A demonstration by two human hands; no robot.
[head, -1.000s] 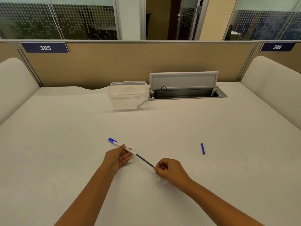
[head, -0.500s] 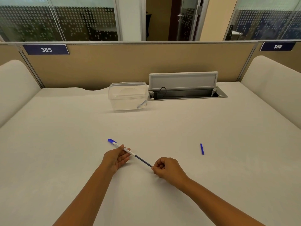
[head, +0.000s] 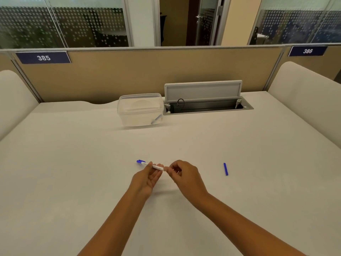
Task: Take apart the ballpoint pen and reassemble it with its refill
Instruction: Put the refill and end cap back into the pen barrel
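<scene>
White bench [head: 73,163], partitioned. Item: ballpoint pen barrel [head: 154,166], light, stiff, slick; pinched mid-length in my left hand [head: 147,179]. My right hand [head: 184,174] pinches its open end. Blue cap [head: 225,169] lies apart, right.

A white bench [head: 73,163] is spanning the cubicle. A tan partition [head: 129,76] is closing its far edge, carrying plates numbered 385 [head: 43,57] and 386 [head: 307,51]. A cable hatch [head: 204,100] is standing open. Frosted, dotted glass walls [head: 64,24] are flanking a doorway [head: 184,21] behind.
</scene>
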